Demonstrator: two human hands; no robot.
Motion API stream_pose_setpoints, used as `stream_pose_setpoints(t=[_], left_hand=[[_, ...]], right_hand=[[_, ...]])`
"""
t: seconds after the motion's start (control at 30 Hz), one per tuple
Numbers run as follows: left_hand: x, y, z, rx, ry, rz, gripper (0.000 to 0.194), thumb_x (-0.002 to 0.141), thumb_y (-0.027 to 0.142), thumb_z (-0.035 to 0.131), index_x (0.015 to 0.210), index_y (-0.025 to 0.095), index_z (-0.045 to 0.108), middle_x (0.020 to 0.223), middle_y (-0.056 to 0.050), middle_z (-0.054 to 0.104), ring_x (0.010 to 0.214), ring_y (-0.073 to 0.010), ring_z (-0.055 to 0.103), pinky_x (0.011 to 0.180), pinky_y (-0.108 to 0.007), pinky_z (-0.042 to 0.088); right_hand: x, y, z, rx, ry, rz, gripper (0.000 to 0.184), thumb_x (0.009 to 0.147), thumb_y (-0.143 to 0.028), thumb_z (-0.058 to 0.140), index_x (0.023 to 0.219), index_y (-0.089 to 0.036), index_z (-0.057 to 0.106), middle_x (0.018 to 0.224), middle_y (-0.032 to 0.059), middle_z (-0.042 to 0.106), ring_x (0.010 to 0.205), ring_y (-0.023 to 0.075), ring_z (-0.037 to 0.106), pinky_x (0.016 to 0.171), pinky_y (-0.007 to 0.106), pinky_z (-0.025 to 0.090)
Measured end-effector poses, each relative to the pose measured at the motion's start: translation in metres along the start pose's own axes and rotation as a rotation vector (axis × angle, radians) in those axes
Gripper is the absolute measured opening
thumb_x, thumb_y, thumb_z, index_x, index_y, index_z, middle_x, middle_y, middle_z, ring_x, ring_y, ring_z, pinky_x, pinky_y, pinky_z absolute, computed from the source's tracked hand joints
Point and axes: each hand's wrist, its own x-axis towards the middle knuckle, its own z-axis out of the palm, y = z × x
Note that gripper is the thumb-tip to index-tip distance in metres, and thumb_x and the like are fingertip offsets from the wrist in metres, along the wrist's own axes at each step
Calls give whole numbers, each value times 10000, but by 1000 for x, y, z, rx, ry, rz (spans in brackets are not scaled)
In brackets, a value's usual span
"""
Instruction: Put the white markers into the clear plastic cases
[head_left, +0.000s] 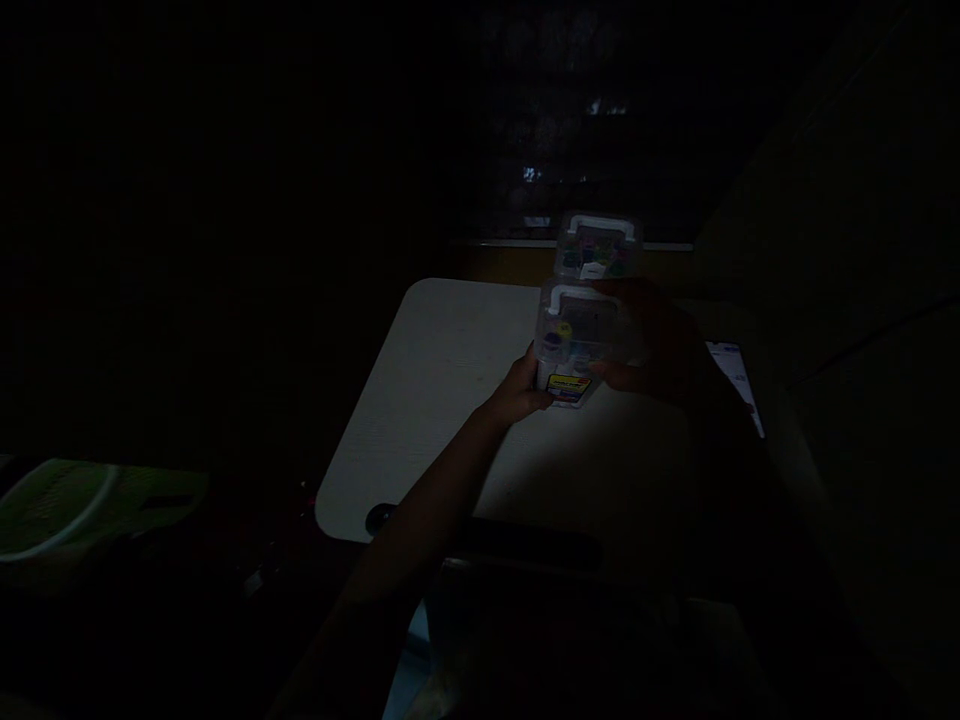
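Observation:
Both of my hands grip a clear plastic box (pixel 592 325) with a white handle on its lid and a yellow label on its front. My left hand (pixel 521 390) is wrapped round its lower left side, thumb by the label. On the right, my right hand (pixel 652 335) holds the lid's edge and side, with its fingers largely in shadow. Small dark items show dimly through the plastic. Just behind is a second clear box (pixel 598 245) with a white handle and colourful small things inside. Whether the two boxes touch I cannot tell.
Beneath the boxes is a white table (pixel 442 370) with rounded corners and a dark slot along its near edge. A lit phone (pixel 735 385) lies at its right side. A green basket-like thing (pixel 67 505) is at the lower left. The room is very dark.

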Motion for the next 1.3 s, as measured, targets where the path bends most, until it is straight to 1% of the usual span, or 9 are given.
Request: stream_pose_setpoints(t=[0.17, 0.33, 0.5, 0.67, 0.83, 0.97, 1.03, 1.17, 1.3], left_hand=[[0, -2, 0, -23, 2, 43, 804, 508, 236, 684, 1286, 198, 488, 1099, -45, 656, 823, -202, 604, 645, -263, 461], [1, -3, -1, -2, 9, 45, 787, 506, 207, 682, 1272, 190, 505, 1094, -46, 664, 858, -229, 622, 682, -289, 481], [2, 1, 2, -57, 3, 104, 739, 508, 207, 682, 1231, 196, 534, 1152, -45, 652, 1017, -279, 611, 824, -340, 491], [0, 0, 2, -77, 0, 72, 697, 508, 225, 685, 1191, 189, 548, 1101, -45, 654, 998, -277, 610, 820, -345, 482], [1, -1, 3, -82, 6, 117, 719, 513, 265, 704, 1207, 191, 533, 1180, -65, 631, 1052, -290, 591, 866, -364, 470], [2, -1, 2, -82, -9, 117, 778, 514, 261, 701, 1262, 180, 501, 1188, -68, 626, 1058, -292, 588, 868, -366, 473], [2, -1, 2, -68, -6, 116, 776, 512, 257, 697, 1261, 183, 507, 1187, -66, 627, 1058, -293, 586, 867, -367, 473], [4, -2, 3, -88, -6, 125, 792, 511, 254, 704, 1274, 195, 497, 1171, -60, 637, 1048, -284, 595, 865, -361, 475], [4, -1, 4, -128, -17, 140, 820, 505, 241, 708, 1291, 193, 478, 1192, -66, 630, 1071, -292, 598, 871, -360, 478]], right_hand=[[0, -2, 2, -28, 24, -23, 670, 665, -374, 734, 1292, -244, 538, 1238, 99, 606, 1135, 283, 607, 928, 451, 546], [0, -4, 4, 10, 46, -38, 659, 662, -376, 726, 1269, -186, 551, 1220, 131, 605, 1120, 294, 611, 915, 457, 544], [-1, -6, 0, 76, -12, 38, 654, 671, -353, 739, 1277, -234, 524, 1241, 96, 599, 1142, 290, 599, 926, 468, 542], [-3, -5, -1, 142, -38, 4, 679, 697, -353, 733, 1308, -195, 481, 1296, 122, 546, 1206, 294, 558, 979, 484, 517], [-3, -2, -2, 139, -42, -19, 700, 690, -387, 748, 1306, -193, 478, 1312, 118, 546, 1235, 293, 546, 992, 459, 521], [-2, -5, 0, 106, -54, 54, 689, 679, -404, 766, 1293, -242, 498, 1296, 85, 575, 1210, 304, 570, 982, 465, 529], [-1, -7, 2, 77, -26, 54, 682, 675, -405, 768, 1282, -238, 506, 1282, 94, 584, 1197, 313, 579, 979, 488, 527], [0, -6, 7, 56, 44, -7, 650, 679, -423, 752, 1245, -207, 516, 1239, 123, 605, 1138, 300, 611, 937, 494, 544], [1, -5, 9, 43, 48, -10, 632, 681, -437, 729, 1227, -206, 510, 1221, 120, 604, 1126, 291, 611, 934, 495, 540]])
